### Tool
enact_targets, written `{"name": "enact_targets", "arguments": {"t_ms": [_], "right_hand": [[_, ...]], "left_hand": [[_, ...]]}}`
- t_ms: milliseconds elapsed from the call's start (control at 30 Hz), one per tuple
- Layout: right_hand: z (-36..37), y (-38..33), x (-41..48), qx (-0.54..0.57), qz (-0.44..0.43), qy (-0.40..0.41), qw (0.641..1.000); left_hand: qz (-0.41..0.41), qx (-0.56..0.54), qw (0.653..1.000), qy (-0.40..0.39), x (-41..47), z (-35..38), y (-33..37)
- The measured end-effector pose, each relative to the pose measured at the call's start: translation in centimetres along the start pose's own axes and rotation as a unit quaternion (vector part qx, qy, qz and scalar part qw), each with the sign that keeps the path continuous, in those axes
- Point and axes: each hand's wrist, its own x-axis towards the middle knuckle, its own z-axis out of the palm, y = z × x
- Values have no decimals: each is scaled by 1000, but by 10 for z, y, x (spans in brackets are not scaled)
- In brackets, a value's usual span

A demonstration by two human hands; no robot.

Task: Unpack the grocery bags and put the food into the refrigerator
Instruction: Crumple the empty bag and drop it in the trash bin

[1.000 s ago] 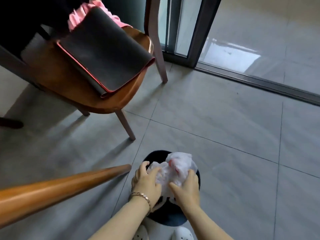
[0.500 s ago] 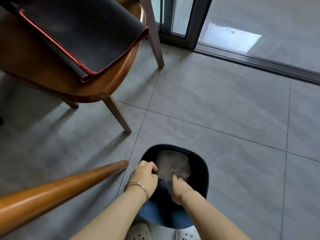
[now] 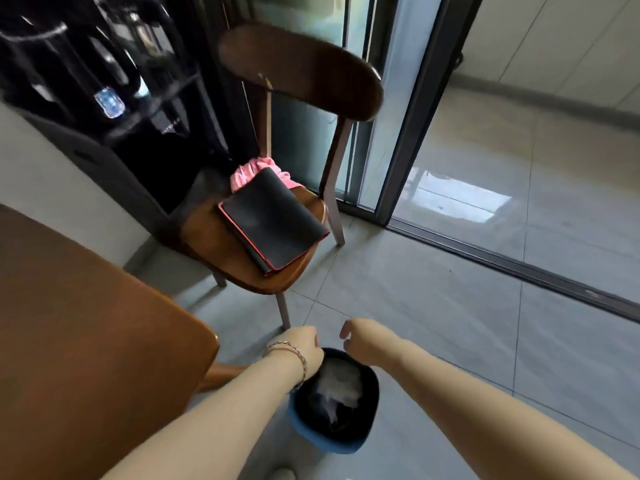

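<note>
While a crumpled white plastic bag (image 3: 337, 381) lies inside the round dark blue-based bin (image 3: 373, 393), the left hand (image 3: 304, 344) hovers above, curled and empty, and the right hand (image 3: 363, 339) hangs loose and empty.

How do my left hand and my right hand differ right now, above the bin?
The left hand has a bracelet at its wrist; the right hand has a bare wrist. The left hand shows its back, fingers tucked out of sight; the right hand's thumb and fingers hang loosely curled. Both are above the dark bin, and nothing shows in either.
</note>
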Motion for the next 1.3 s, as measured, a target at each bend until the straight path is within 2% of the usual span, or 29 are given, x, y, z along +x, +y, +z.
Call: {"name": "enact_targets", "arguments": {"t_ms": [167,400,533,700,900,1033,1133,1200,1233,1267,1300], "right_hand": [[-74,-77,-94,-29,-95,67,993],[-77,-228,-170,-127,-228,77,962],[-35,-316,-208,-219,-304,61,925],[39,-421,-243,-314,-356,23,880],[141,-547,-260,-372,-407,1,834],[197,-616,-258,-377,-408,-13,831],[234,-653,-256,-354,-430,-21,830],[258,-671,-257,-333,-445,-32,831],[270,-678,-258,-324,-453,-44,829],[282,-685,-259,-318,-459,-60,827],[293,-691,-259,-316,-459,-80,827]], "left_hand": [[-10,-60,991,116,-106,-79,-12],[-112,-57,975,185,-226,-124,-105],[-174,-96,958,205,-291,-116,-193],[-250,-131,933,222,-369,-87,-319],[-325,-200,881,279,-432,-40,-484],[-419,-116,835,336,-464,-15,-578],[-475,-85,835,264,-483,6,-640],[-506,-155,823,206,-488,16,-673],[-501,-211,808,225,-488,21,-684],[-481,-284,782,278,-488,24,-694],[-444,-363,741,350,-485,25,-700]]}}
